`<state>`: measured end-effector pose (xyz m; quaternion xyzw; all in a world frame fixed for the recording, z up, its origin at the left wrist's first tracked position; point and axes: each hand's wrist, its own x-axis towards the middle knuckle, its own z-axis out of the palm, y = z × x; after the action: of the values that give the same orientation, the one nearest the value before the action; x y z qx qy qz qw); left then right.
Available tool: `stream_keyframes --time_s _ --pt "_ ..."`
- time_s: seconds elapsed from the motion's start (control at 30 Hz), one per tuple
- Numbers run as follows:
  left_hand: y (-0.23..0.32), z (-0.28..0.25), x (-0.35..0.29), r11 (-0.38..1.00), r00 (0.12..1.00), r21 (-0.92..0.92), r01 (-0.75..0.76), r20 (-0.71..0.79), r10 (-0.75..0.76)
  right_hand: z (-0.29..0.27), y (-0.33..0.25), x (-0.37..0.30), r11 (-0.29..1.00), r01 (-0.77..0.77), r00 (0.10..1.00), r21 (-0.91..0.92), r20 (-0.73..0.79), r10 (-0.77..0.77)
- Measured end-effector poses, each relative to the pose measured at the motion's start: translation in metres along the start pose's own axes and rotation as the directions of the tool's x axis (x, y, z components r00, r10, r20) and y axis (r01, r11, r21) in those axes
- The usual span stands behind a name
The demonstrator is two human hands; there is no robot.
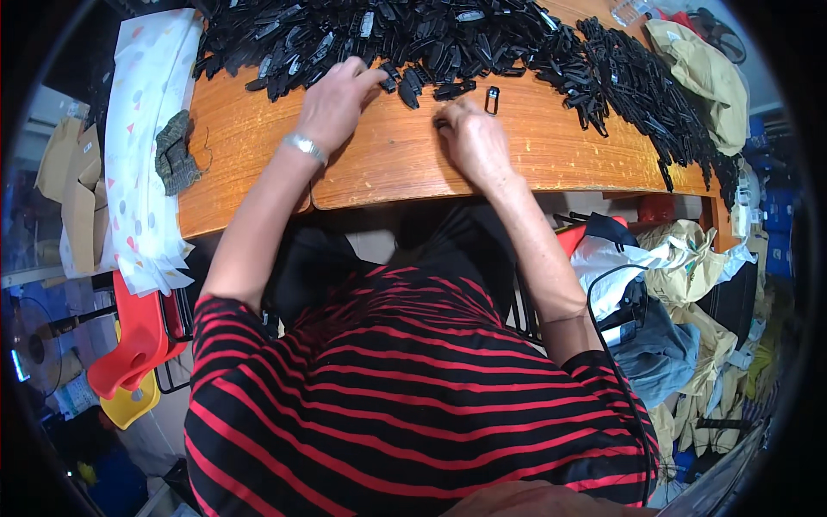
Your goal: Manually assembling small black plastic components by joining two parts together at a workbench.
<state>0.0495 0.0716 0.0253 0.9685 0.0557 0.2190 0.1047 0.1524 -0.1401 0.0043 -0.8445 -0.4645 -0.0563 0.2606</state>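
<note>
**Found left hand (338,96) and right hand (474,142) beside two heaps of black pieces (413,39)**

Saw both heaps on the far side of one wooden table (250,189), meeting end to end. Counted one large heap (336,30) across the middle and one heap of slimmer pieces (637,82) trailing toward the right. Could not count the pieces within either. Found left hand at the front edge of the larger heap, with fingers bent and tips down near the closest pieces; could not tell whether gripping any. Found right hand over the wood, with fingers curled closed on one small dark piece (443,126), mostly hidden. Counted one hollow-framed black piece (492,100) lying just beside right hand. Noted one silvery wristband (306,147) behind left hand. Counted, at the table's left, one stretch of spotted white sheeting (142,103) and one dark knitted cloth (177,153); at the right, one tan bag (702,77). Saw one red chair (129,345) and one yellow seat (131,407) below, at left.
</note>
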Motion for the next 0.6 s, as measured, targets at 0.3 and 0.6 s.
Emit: stream_keyframes --time_s 0.3,0.6 --pt "-0.011 0.02 0.022 0.981 0.983 0.055 -0.184 -0.007 0.184 -0.014 -0.006 -0.008 0.996 -0.041 0.999 0.078 0.025 0.039" --pt "-0.008 0.023 0.002 0.994 0.992 -0.035 -0.101 0.076 0.103 -0.015 -0.007 -0.007 0.99 -0.05 0.998 0.135 0.056 0.043"
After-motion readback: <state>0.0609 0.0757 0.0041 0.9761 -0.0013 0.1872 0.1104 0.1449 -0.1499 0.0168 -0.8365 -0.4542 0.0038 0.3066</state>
